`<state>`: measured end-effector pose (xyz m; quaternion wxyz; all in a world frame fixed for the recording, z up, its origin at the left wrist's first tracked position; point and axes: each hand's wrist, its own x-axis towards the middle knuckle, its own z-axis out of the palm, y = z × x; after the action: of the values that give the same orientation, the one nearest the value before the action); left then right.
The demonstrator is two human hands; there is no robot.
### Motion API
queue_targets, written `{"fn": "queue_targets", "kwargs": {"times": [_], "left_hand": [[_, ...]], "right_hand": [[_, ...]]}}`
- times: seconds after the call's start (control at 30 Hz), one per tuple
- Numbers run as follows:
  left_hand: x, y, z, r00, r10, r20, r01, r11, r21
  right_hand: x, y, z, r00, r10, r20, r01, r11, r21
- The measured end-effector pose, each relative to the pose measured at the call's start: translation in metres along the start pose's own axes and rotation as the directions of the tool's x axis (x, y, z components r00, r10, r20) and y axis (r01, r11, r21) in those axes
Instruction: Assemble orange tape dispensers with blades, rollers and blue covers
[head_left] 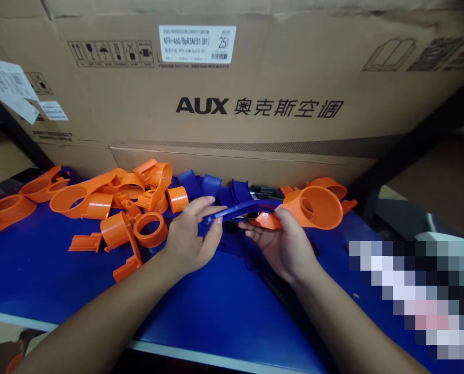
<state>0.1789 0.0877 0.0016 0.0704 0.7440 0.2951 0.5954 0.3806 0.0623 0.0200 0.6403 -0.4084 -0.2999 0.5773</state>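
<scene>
A thin, slightly bowed blue plastic piece (244,209) is held level between my two hands, above the blue surface. Its left end is pinched between the thumb and fingers of my left hand (188,238). My right hand (290,246) grips the other end, thumb on top and fingers curled beneath. Just beyond the right thumb is an orange plastic ring part (322,208); whether that hand touches it I cannot tell. More blue plastic pieces (211,185) lie behind the held one, partly hidden. Close to my left wrist sits a short orange ring (150,229).
Several orange ring-and-arm parts (74,200) are heaped on the left of the blue tabletop (200,311). A large cardboard box (255,78) marked AUX stands as a wall behind. Dark frame bars (414,135) slant up at both sides. The lower right is pixelated.
</scene>
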Motion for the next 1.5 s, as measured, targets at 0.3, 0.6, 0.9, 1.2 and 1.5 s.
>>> {"fn": "queue_targets", "kwargs": {"times": [0.3,0.6,0.9,1.2,1.5], "left_hand": [[0.000,0.010,-0.001,0.921,-0.067,0.384,0.104,0.992,-0.075],[-0.007,0.014,0.007,0.935,-0.173,0.311,0.194,0.980,-0.038],[-0.008,0.012,0.011,0.916,-0.176,0.361,0.215,0.974,-0.071],[0.022,0.010,0.000,0.794,-0.522,0.312,0.606,0.639,-0.474],[0.027,0.023,-0.002,0.526,-0.544,0.654,0.773,-0.016,-0.634]], "right_hand": [[-0.006,0.002,0.006,0.998,0.051,0.030,-0.050,0.998,-0.033],[-0.014,0.004,0.011,0.954,0.220,0.204,-0.224,0.975,0.000],[-0.029,0.022,0.013,0.913,0.248,0.324,-0.242,0.968,-0.060],[-0.028,0.012,0.016,0.942,0.209,0.261,-0.227,0.973,0.041],[-0.026,0.013,0.009,0.936,0.007,0.352,0.040,0.991,-0.127]]}}
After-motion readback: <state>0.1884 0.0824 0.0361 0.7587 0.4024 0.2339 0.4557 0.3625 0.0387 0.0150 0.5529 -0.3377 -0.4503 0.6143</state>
